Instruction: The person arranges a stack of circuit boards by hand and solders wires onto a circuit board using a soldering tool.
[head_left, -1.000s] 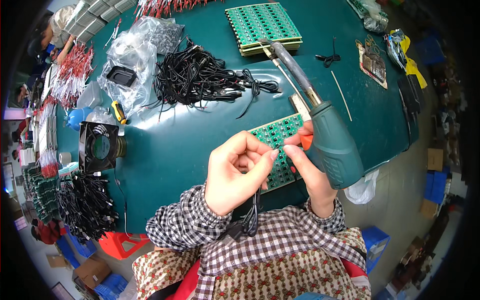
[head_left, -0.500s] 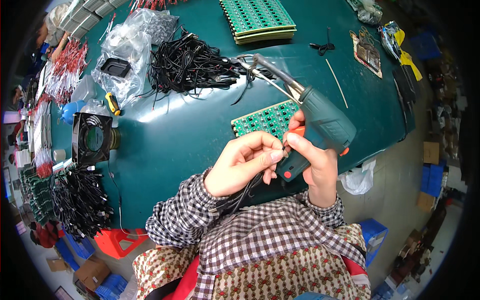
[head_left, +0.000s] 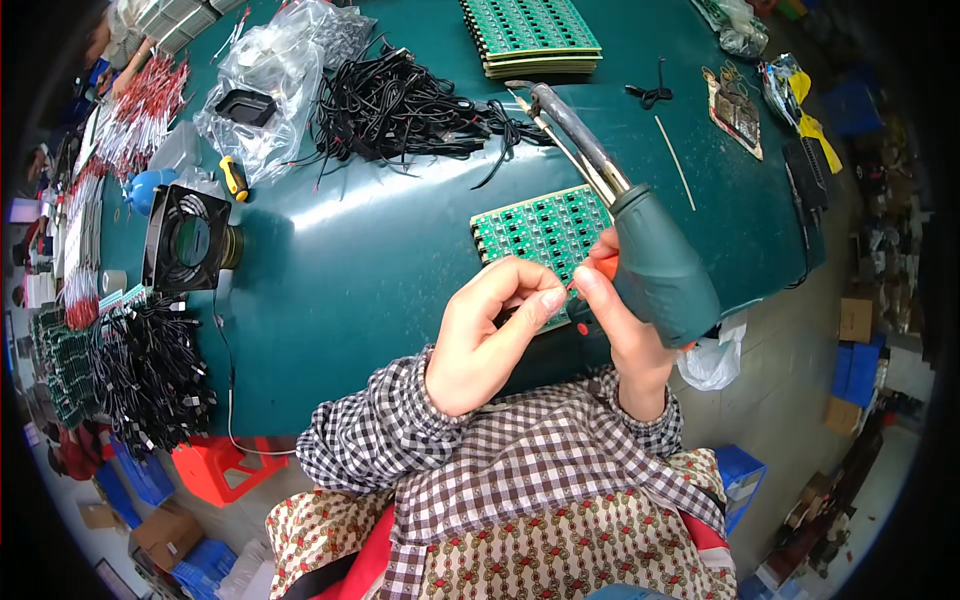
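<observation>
My right hand point(head_left: 635, 345) is wrapped round the handle of a dark green soldering gun point(head_left: 665, 265) with an orange trigger. Its metal tip and thin feed tube point up and away to the left. Close beside it, my left hand point(head_left: 480, 340) pinches the end of a thin wire point(head_left: 571, 288), with a little red at the fingertips. My right thumb and finger meet that same end. Most of the wire is hidden by the hands. Beyond them a green circuit board panel point(head_left: 540, 225) lies on the table, partly covered by the hands and gun.
Black cables point(head_left: 395, 110) are heaped behind the panel, beside a clear plastic bag point(head_left: 265, 90). A stack of circuit boards point(head_left: 530, 40) stands at the back. At the left are a black fan point(head_left: 188, 240), a yellow screwdriver point(head_left: 234, 178) and bundled cables point(head_left: 150, 370).
The soldering gun has turned in my right hand, its tip rising. Both hands stay together at the wire end. The black cable that hung below my left hand no longer shows.
</observation>
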